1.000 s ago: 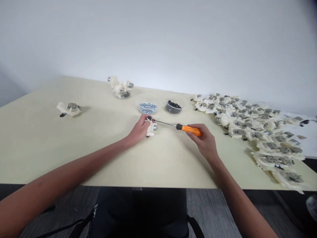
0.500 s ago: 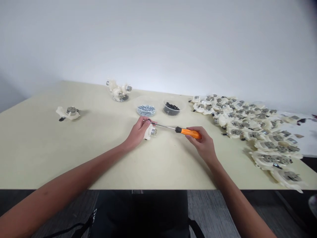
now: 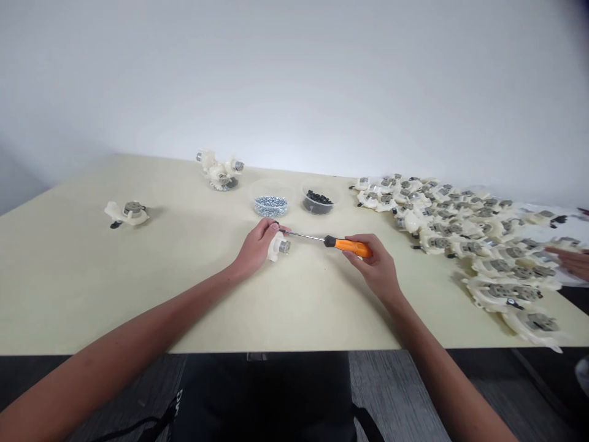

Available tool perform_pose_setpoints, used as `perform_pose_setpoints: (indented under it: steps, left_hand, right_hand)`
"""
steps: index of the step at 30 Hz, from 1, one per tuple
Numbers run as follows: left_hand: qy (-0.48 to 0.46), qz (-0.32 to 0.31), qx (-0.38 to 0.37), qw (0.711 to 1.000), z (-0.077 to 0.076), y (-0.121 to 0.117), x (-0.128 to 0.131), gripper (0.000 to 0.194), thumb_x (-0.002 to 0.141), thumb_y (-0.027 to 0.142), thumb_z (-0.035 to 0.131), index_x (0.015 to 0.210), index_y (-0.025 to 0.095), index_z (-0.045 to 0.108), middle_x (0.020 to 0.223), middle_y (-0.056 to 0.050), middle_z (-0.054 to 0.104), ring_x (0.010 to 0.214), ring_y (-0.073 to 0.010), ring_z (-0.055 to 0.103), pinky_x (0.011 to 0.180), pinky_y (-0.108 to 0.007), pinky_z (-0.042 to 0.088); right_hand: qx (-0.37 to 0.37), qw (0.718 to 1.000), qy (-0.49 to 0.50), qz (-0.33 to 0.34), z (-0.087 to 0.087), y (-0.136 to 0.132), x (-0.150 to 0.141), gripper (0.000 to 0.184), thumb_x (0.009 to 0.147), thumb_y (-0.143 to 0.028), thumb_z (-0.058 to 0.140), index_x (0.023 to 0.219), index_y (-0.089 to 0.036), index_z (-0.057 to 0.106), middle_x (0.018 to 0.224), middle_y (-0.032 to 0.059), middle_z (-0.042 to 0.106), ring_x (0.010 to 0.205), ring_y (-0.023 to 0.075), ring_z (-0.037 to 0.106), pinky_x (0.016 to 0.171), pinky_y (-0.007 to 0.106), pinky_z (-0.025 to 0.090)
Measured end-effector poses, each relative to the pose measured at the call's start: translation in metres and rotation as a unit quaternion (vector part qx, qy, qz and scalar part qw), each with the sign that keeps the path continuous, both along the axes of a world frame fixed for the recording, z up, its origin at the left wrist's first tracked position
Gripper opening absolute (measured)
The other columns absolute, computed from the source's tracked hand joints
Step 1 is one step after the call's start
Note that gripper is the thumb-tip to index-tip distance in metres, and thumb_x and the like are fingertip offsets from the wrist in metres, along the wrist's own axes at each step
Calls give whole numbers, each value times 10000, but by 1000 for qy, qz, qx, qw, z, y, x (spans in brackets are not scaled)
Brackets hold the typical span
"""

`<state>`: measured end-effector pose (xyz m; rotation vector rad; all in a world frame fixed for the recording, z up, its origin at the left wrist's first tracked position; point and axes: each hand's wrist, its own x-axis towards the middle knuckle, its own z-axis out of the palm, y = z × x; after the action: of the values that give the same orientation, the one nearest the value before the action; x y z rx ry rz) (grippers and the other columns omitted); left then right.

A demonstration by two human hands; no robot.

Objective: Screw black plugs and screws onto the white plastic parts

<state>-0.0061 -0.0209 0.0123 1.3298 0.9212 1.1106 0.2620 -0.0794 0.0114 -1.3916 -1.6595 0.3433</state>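
Note:
My left hand [image 3: 256, 247] is closed around a cream plastic housing with a silver motor [image 3: 278, 247], just above the table. The fingers cover much of the housing, and a small black piece shows by the thumb tip. My right hand [image 3: 376, 264] grips the orange handle of a screwdriver [image 3: 347, 245]. Its thin shaft points left, with the tip at the black piece beside my left thumb; whether the tip sits in a screw is too small to tell. Beyond the left hand stands a clear bowl of small silver screws [image 3: 270, 204], next to a clear bowl of black parts [image 3: 317, 199].
Many similar motor housings [image 3: 453, 230] crowd the table's right side. One motor housing [image 3: 127, 213] lies at the left, and several housings [image 3: 219, 169] are heaped on a container at the back. Another person's hand [image 3: 573, 261] reaches in at the right edge. A wall [image 3: 294, 86] rises behind the table.
The housing has turned in my left hand, hiding more of it behind the fingers. The screwdriver stays pointed at it. Another person's hand has come in at the right edge.

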Motion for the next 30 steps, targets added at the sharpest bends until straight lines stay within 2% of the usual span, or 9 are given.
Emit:
perform_pose_setpoints:
  steps: [9, 14, 23, 30]
  left_hand:
    - [22, 21, 25, 999, 1, -10, 2, 259, 934, 444, 406, 1007, 218, 509, 1137, -48, 647, 863, -138, 602, 682, -266, 466]
    - [9, 24, 10, 1000, -2, -7, 2, 241, 923, 439, 430, 1004, 219, 485, 1101, -45, 651, 896, -147, 605, 630, -242, 471]
    - [-27, 26, -29, 999, -2, -1, 3, 248, 874, 455, 513, 932, 216, 480, 1018, -36, 669, 753, -136, 622, 528, -216, 460]
    - [-19, 37, -6, 999, -4, -1, 4, 219, 880, 422, 518, 915, 209, 484, 1009, -44, 678, 855, -143, 623, 593, -214, 457]
  right_hand:
    - [5, 1000, -2, -9, 0, -1, -3, 230, 839, -361, 635, 1046, -267, 600, 1036, 44, 619, 949, 223, 596, 831, 375, 473]
    - [7, 1000, -17, -24, 1, -2, -2, 232, 840, -360, 633, 1050, -264, 604, 1037, 48, 623, 926, 219, 597, 808, 365, 478]
    - [50, 998, -36, -15, -2, 2, 2, 227, 821, -303, 666, 1039, -261, 618, 997, 28, 625, 910, 197, 596, 791, 335, 464]
    - [49, 996, -64, -33, -2, 2, -1, 213, 824, -299, 659, 1029, -254, 624, 993, 26, 631, 908, 196, 597, 786, 329, 467]
